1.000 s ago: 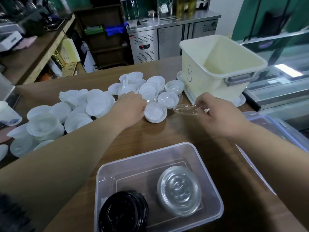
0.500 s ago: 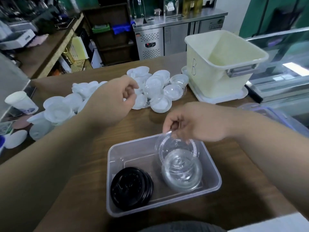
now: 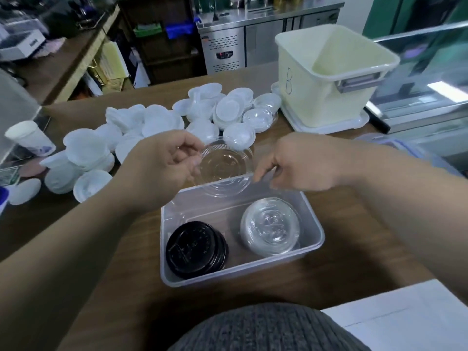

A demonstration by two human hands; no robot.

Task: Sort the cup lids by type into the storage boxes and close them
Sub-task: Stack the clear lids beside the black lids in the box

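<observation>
My left hand pinches the rim of a clear flat lid above the far edge of the clear storage box. A second clear lid sits just beneath it, and the curled fingertips of my right hand pinch its right rim. Inside the box, a stack of black lids lies on the left and a stack of clear lids on the right. Beyond my hands, a pile of white and domed lids spreads over the wooden table.
A cream bin marked B stands on its lid at the back right. There is a paper cup at the far left. Another clear container sits at the right edge, and a white sheet lies near my body.
My right hand has left the clear stack in the box and risen to the box's far edge. My left hand has come from the pile holding a clear lid.
</observation>
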